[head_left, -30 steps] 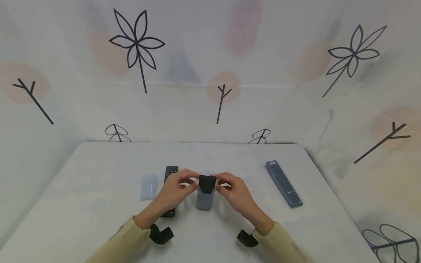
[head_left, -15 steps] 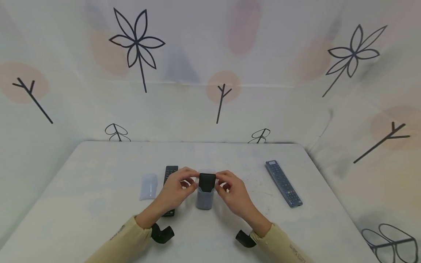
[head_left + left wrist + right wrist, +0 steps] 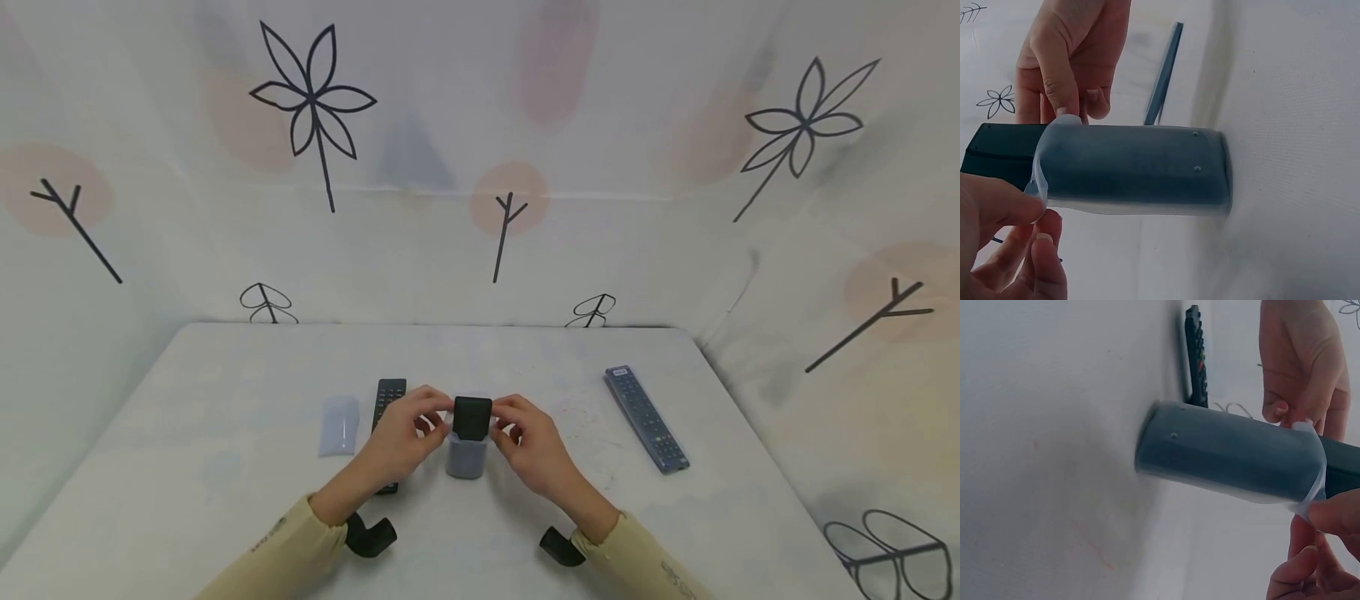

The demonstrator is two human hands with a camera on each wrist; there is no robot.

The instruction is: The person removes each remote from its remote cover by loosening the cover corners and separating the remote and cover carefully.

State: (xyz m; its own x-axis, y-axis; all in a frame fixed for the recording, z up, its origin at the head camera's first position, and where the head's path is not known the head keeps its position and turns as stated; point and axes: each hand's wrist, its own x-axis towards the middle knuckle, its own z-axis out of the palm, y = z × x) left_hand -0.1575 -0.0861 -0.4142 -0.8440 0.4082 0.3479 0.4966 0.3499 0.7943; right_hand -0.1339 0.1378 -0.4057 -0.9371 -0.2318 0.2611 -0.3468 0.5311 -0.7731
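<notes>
A black remote [image 3: 472, 417] stands on end on the white table [image 3: 225, 433], most of it inside a translucent grey sleeve [image 3: 467, 457]. My left hand [image 3: 408, 433] pinches the sleeve's upper rim on the left side. My right hand [image 3: 525, 433] pinches the rim on the right. In the left wrist view the sleeve [image 3: 1135, 169] covers the remote [image 3: 1004, 153] up to its dark end, with my left fingers [image 3: 997, 206] on the rim. The right wrist view shows the sleeve [image 3: 1229, 453] and my right fingertips [image 3: 1335, 515] at its edge.
A second black remote [image 3: 389, 396] lies behind my left hand. An empty translucent sleeve [image 3: 339, 425] lies to its left. A long remote in a clear cover [image 3: 647, 418] lies at the right. Patterned white cloth [image 3: 480, 167] walls the table's far and side edges.
Both hands have drawn slightly closer to the remote's top, and the sleeve sits a little lower and shorter on the table. The other objects have not moved.
</notes>
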